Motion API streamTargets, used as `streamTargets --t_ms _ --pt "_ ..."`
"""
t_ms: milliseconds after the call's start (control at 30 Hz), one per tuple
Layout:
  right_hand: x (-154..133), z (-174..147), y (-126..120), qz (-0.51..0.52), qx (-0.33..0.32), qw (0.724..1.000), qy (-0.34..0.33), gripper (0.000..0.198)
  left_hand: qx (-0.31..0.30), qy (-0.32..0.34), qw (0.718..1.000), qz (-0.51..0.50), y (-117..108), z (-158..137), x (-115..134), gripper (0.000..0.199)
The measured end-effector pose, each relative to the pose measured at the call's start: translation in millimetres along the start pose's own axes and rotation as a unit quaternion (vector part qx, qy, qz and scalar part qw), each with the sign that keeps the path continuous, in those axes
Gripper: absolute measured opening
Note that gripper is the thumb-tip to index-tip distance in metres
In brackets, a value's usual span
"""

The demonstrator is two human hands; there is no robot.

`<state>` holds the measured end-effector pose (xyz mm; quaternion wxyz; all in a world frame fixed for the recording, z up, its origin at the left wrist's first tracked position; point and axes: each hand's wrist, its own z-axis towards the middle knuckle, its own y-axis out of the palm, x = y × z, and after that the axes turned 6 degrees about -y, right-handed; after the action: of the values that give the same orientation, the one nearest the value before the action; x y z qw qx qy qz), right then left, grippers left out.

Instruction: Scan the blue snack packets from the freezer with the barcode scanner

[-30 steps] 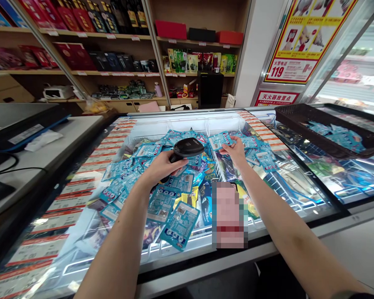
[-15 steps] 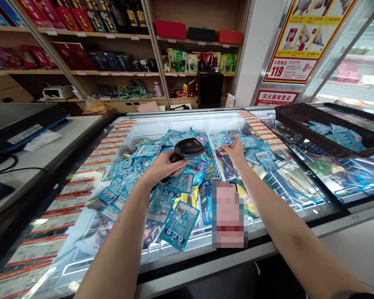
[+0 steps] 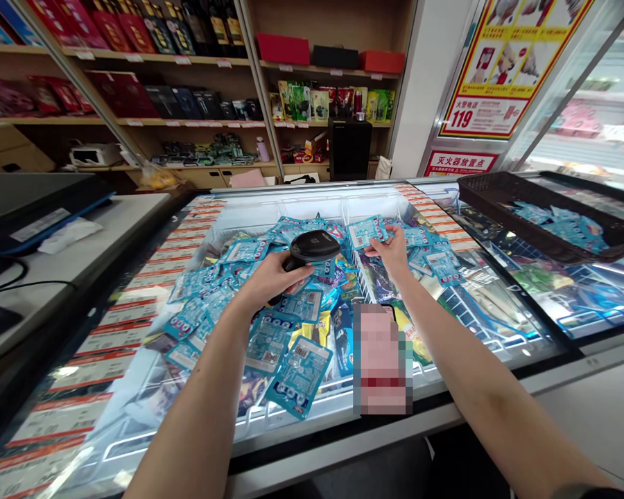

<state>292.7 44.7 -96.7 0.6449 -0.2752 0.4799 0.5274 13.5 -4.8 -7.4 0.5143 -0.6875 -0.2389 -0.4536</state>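
My left hand [image 3: 278, 278] is wrapped round the handle of a black barcode scanner [image 3: 315, 246], whose head points away to the right. In my right hand [image 3: 392, 251], a blue snack packet [image 3: 364, 233] is pinched by its edge, its printed side with a white label facing me. The scanner and that packet are apart. Many similar blue packets lie scattered over the glass freezer lid below, among them a single packet [image 3: 300, 374] near the front edge. A phone [image 3: 383, 360] with a blurred-out screen lies between my forearms.
A dark brown basket [image 3: 551, 239] holding more blue packets sits on the right. Price labels [image 3: 104, 346] line the freezer's left side. A counter [image 3: 130, 215] with a dark device stands at left. Shelves [image 3: 187, 125] of boxes and bottles rise behind.
Almost nothing differs. The packet in my right hand has tilted very slightly; both hands and the scanner stay in nearly the same place.
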Motion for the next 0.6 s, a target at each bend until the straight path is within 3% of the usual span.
streamTargets --t_ms 100,233,400,600 --pt "-7.5 -2.2 -1.5 -0.091 0.044 0.993 -0.054 0.053 0.037 -0.01 0.999 -0.01 -1.1 -0.7 0.9 0.029" --pt "-15.1 1.0 -12.9 -0.226 0.119 0.962 -0.097 0.044 0.07 0.003 0.998 -0.006 -7.2 -0.3 -2.3 0.029" --pt "-12.5 7.8 -28.9 -0.373 0.174 0.908 -0.083 0.042 0.128 0.009 0.991 -0.036 -14.5 1.1 -7.5 0.026" --pt "-10.8 5.4 -31.7 -0.521 0.209 0.826 -0.055 0.045 0.163 0.003 0.984 -0.067 -18.1 -0.2 -6.7 0.024"
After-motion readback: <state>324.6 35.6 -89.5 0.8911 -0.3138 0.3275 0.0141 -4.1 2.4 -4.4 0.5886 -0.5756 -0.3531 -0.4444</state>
